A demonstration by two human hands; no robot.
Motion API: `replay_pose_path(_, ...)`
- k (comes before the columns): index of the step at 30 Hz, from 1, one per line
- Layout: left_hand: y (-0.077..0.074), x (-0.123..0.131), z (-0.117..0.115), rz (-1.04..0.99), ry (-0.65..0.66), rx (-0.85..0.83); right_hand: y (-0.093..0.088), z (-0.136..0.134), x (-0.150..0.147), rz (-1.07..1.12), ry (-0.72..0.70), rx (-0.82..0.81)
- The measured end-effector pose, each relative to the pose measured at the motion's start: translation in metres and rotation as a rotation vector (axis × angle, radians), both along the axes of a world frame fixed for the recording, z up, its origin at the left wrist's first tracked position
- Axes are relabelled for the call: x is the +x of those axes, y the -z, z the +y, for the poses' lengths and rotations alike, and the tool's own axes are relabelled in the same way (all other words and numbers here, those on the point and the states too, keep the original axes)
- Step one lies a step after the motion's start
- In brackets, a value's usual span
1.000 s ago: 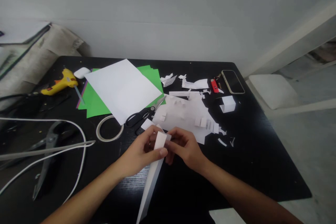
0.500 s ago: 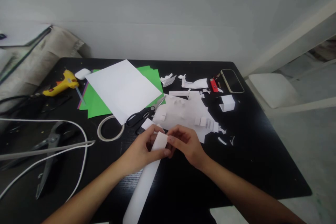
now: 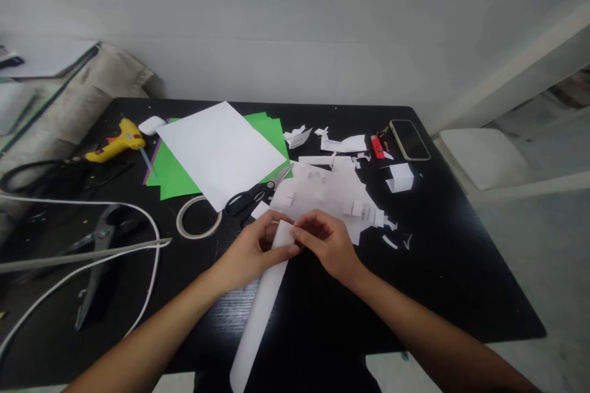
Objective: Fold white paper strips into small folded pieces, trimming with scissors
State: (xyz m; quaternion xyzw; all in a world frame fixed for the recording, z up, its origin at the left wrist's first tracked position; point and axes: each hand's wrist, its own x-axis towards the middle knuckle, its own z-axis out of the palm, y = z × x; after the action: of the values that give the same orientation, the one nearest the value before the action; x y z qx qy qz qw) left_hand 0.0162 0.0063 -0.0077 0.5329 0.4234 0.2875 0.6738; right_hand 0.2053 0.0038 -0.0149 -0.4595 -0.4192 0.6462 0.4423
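Note:
A long white paper roll (image 3: 262,310) slants from the table's front edge up to both hands. My left hand (image 3: 258,245) is closed round its upper end, thumb across the front and fingers behind. My right hand (image 3: 325,242) pinches the roll's upper right edge between thumb and fingers. Just beyond the hands lies a flat white paper piece (image 3: 322,193) with small folded tabs on it. Black-handled scissors (image 3: 255,192) rest at its left, their blades partly over the paper.
White paper (image 3: 221,153) lies on green sheets (image 3: 177,181). A tape ring (image 3: 182,230), yellow glue gun (image 3: 122,142), pliers (image 3: 102,245) and white cable (image 3: 154,258) occupy the left. Paper scraps (image 3: 343,143), a red lighter (image 3: 377,146) and a phone (image 3: 409,139) are at the right.
The paper roll looks narrower and stands slightly steeper, its lower end shifted right. Both hands keep hold of its upper end. The whole view has shifted a little.

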Motion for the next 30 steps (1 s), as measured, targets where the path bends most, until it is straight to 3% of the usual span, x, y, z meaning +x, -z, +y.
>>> replay_pose_path(17, 0.0083, -0.003, 0.0024, 0.134, -0.019, 0.172, 0.0023, 0.0028, 0.0011, -0.049, 0.007, 0.063)
replay_pose_path(30, -0.0003, -0.0041, 0.0075, 0.061, -0.018, 0.064, -0.0014, 0.0017, 0.0007, -0.038, 0.063, -0.007)
